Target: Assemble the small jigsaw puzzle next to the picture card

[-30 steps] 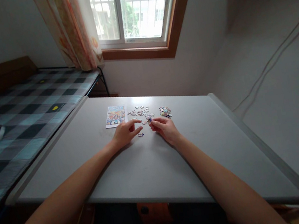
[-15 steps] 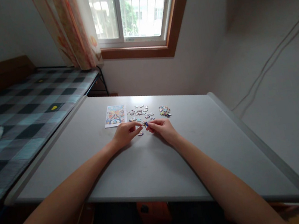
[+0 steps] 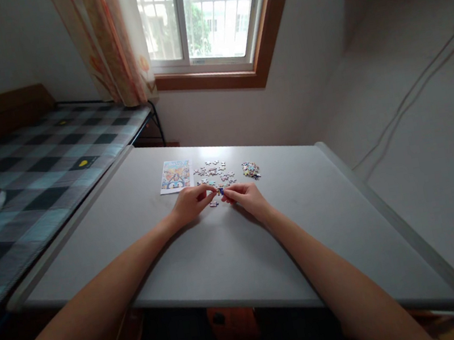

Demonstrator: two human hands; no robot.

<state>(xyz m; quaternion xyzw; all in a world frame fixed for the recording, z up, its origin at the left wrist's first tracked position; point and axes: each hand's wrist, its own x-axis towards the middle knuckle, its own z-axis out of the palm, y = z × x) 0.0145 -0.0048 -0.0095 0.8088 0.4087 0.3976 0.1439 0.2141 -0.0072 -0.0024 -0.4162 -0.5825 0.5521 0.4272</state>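
Note:
Between my two hands are small blue-and-yellow jigsaw puzzle pieces (image 3: 220,191), held just above the table. My left hand (image 3: 192,201) pinches their left side with thumb and forefinger. From the other side, my right hand (image 3: 247,196) closes thumb and fingers on the blue part. Whether the pieces are joined is too small to tell. A loose puzzle piece (image 3: 214,204) lies on the table just below my fingertips. Beyond the hands, several scattered puzzle pieces (image 3: 213,171) are spread out. A picture card (image 3: 175,176) lies to their left, and a heap of pieces (image 3: 250,170) to their right.
The grey-white table (image 3: 223,256) has raised edges at left and right. A bed (image 3: 88,140) with a checked cover stands along the left side. Behind the table are a window (image 3: 211,17) and a curtain (image 3: 112,44). A cable (image 3: 408,89) hangs on the right wall.
My right hand has brought the blue piece slightly left and down, closer to my left fingertips. My left hand has barely moved. The whole view has shifted very slightly.

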